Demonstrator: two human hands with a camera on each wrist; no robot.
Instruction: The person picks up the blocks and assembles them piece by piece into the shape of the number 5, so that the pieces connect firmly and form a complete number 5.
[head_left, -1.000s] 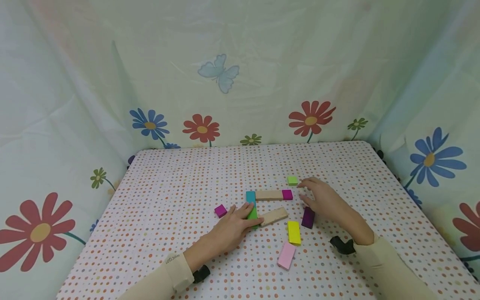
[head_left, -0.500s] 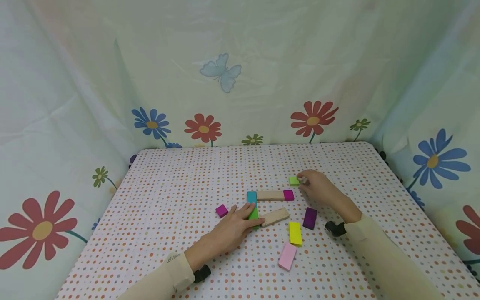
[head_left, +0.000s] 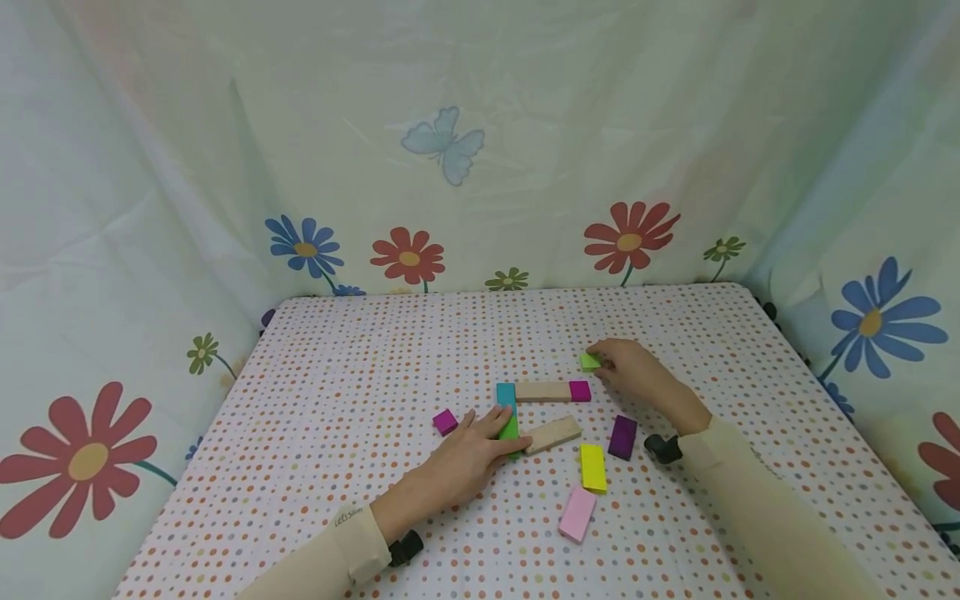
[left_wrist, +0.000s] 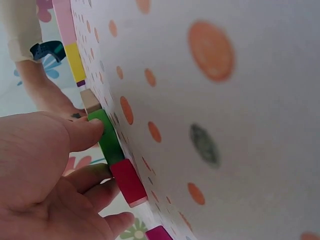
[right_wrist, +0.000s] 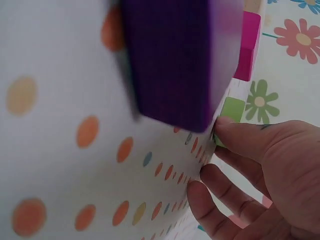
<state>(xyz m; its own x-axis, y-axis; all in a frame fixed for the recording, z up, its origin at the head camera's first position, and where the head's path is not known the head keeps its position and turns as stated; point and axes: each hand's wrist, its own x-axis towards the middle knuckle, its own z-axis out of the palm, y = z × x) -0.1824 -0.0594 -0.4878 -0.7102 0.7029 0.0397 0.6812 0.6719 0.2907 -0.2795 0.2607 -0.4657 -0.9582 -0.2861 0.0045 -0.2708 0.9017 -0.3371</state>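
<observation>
My right hand (head_left: 636, 372) pinches a small light green block (head_left: 588, 362) between thumb and fingers, low on the table behind the row. The right wrist view shows the thumb on that block's side. My left hand (head_left: 465, 457) rests its fairly straight fingers on a green block (head_left: 509, 427), which lines up with a teal block (head_left: 506, 392). In the left wrist view the thumb touches the green block, and a red block (left_wrist: 129, 182) adjoins it, hidden by the hand from above. A wooden plank (head_left: 543, 392) runs from the teal block to a magenta block (head_left: 580, 391).
A second wooden plank (head_left: 555, 434) lies slanted by the left thumb. To its right are a dark purple block (head_left: 622, 437), a yellow block (head_left: 592, 468) and a pink block (head_left: 577, 514). A magenta cube (head_left: 445, 422) sits left of the left hand on the dotted tablecloth (head_left: 360, 375).
My right hand has moved slightly left and away from me, past the dark purple block, and has taken hold of the light green block. The left hand has stayed in place.
</observation>
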